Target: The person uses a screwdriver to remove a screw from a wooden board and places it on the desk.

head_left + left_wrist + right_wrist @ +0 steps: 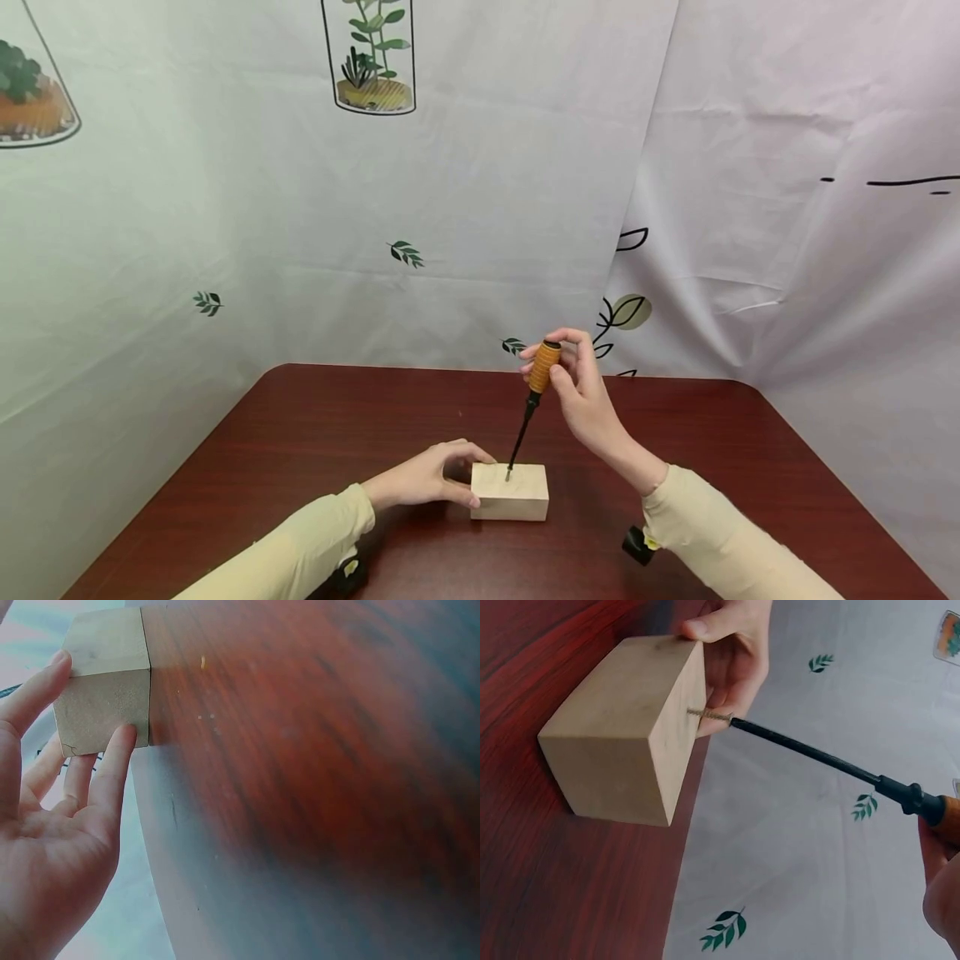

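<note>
A pale wooden block (510,508) lies on the dark red table. My left hand (431,477) grips its left end, thumb on the near side and fingers at the far side; the left wrist view shows fingertips against the block (101,709). A screw (709,715) stands partly sunk in the block's top face. My right hand (585,392) holds a screwdriver (544,367) by its orange-brown handle, thumb on one side. The black shaft (810,754) slants down, its tip at the screw head. In the right wrist view the right hand (941,900) shows only at the edge.
The dark red wooden table (337,417) has rounded far corners. White cloth (487,192) printed with plants and leaves hangs behind it and along both sides. A small black device (638,545) sits at the right wrist, and another black device (345,575) at the left wrist.
</note>
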Action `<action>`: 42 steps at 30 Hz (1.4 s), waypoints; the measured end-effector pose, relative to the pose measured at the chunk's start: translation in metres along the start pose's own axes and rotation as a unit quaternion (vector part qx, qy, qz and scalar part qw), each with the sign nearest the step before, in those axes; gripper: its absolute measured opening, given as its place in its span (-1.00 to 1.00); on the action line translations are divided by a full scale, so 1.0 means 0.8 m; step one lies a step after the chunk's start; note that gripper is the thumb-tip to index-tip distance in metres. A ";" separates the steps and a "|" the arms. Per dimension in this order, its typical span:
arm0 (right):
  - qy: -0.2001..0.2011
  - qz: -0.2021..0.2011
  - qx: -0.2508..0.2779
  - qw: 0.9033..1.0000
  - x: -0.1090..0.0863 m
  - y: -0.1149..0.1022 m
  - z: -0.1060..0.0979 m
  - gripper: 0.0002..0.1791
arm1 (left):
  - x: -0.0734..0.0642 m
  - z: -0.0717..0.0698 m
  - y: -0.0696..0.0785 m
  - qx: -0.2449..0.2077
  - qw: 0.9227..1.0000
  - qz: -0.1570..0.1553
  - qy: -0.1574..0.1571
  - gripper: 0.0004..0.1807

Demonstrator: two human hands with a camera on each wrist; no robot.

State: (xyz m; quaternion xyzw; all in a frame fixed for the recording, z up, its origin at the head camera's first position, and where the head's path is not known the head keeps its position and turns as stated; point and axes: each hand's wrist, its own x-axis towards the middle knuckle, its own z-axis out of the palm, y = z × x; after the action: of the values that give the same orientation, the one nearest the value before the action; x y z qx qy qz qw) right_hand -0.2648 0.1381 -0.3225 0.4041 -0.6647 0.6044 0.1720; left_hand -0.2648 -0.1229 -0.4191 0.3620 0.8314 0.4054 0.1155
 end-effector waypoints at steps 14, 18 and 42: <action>0.040 0.090 -0.011 0.995 0.003 -0.003 0.000 -0.49 | -0.001 -0.001 0.002 -0.009 1.000 -0.006 -0.005 -0.48; 0.037 0.082 -0.005 0.996 0.003 -0.004 -0.001 -0.49 | -0.002 -0.001 0.003 -0.005 1.000 -0.005 -0.004 -0.48; 0.040 0.039 -0.027 0.998 -0.003 -0.010 0.013 -0.49 | -0.001 0.000 0.003 -0.008 1.000 -0.009 -0.008 -0.49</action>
State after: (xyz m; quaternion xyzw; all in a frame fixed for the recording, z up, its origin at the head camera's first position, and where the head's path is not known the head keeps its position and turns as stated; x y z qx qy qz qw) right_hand -0.2549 0.1298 -0.3209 0.3486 -0.6888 0.6079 0.1855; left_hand -0.2631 -0.1227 -0.4176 0.3565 0.8305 0.4081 0.1292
